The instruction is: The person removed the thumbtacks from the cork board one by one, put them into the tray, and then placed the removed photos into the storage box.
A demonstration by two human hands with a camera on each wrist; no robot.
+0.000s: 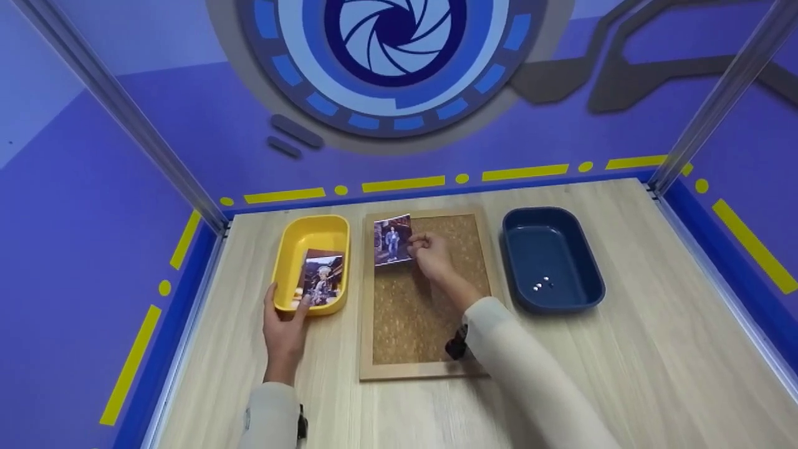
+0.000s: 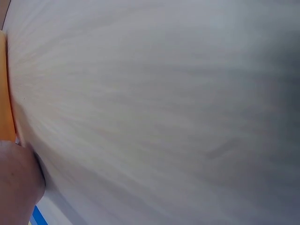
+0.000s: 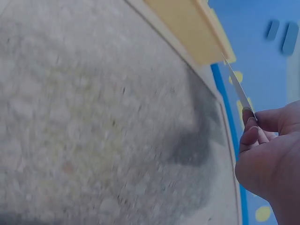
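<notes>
My right hand (image 1: 431, 255) pinches a photo (image 1: 393, 240) by its right edge, between thumb and fingers. The print shows a standing figure in blue and is held over the upper left of a wood-framed cork board (image 1: 430, 324). From the right wrist view, the photo (image 3: 240, 91) appears edge-on, raised off the cork. At the near end of a yellow tray (image 1: 312, 226), my left hand (image 1: 285, 330) holds the rim, thumb on one side and a finger along the other. Inside that tray lie overlapping photos (image 1: 323, 280).
A dark blue tray (image 1: 552, 249) stands right of the board, with several small shiny pieces (image 1: 541, 284) inside. The pale wooden table (image 1: 661, 324) carries everything. Purple-blue panels (image 1: 399, 165) enclose its back and sides.
</notes>
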